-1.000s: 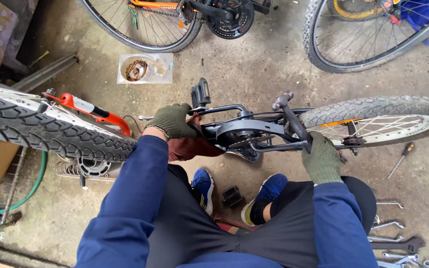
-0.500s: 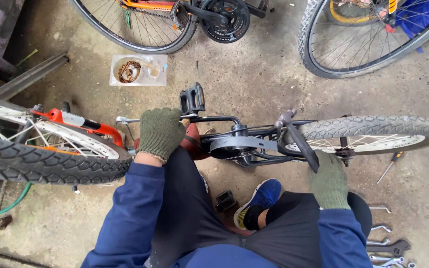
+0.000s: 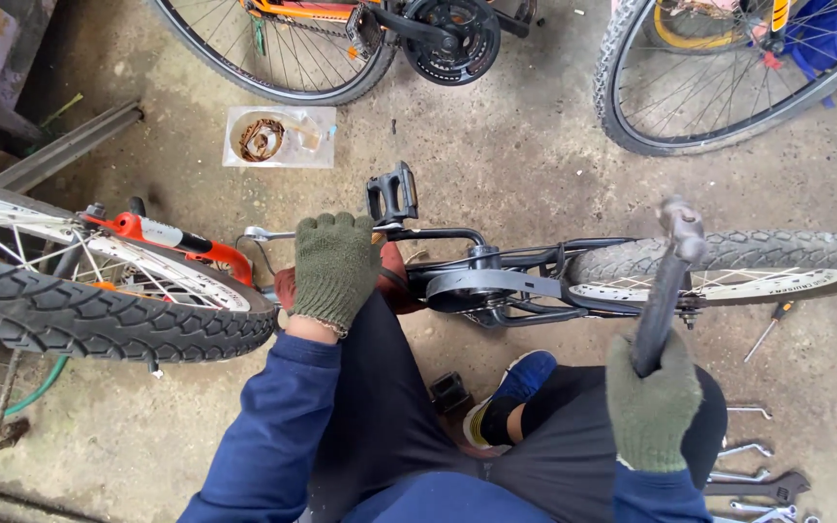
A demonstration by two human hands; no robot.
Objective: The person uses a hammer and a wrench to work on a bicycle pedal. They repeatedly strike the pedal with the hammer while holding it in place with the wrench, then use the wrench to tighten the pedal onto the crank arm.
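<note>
1. Surface: bare concrete floor (image 3: 535,165), grey, stained and dusty, with grit and small debris scattered across it. No table in view; all work is at floor level.
2. Main item: a small bicycle (image 3: 496,281) with black frame and orange fork lies across the middle of the floor, knobby front tyre (image 3: 99,324) at the left, rear tyre (image 3: 728,252) at the right, and a black pedal (image 3: 392,192) sticking up near the centre.
3. Left hand (image 3: 333,266): in an olive knit glove, resting flat on the frame just below the pedal, fingers laid together and curled lightly over the tube.
4. Right hand (image 3: 653,407): in a matching glove, fingers wrapped fully round the handle of a dark hammer (image 3: 666,286). The hammer is raised upright, its head level with the rear tyre; whether it touches the tyre cannot be told.
5. Person: blue sleeves, dark trousers, blue shoe (image 3: 515,383) planted just beside the chain case.
6. Surroundings, far side: two full-size bicycle wheels (image 3: 728,87), one with a black chainring, stand along the top edge. A clear plastic bag (image 3: 280,136) holding a rusty coiled part lies between them and the small bicycle.
7. Surroundings, right: a screwdriver (image 3: 767,329) lies near the rear tyre; several spanners (image 3: 753,479) lie by the person's right knee.
8. Surroundings, left: a grey metal bar (image 3: 70,145) rests on the floor, and a green hose (image 3: 31,392) lies beneath the front tyre.
</note>
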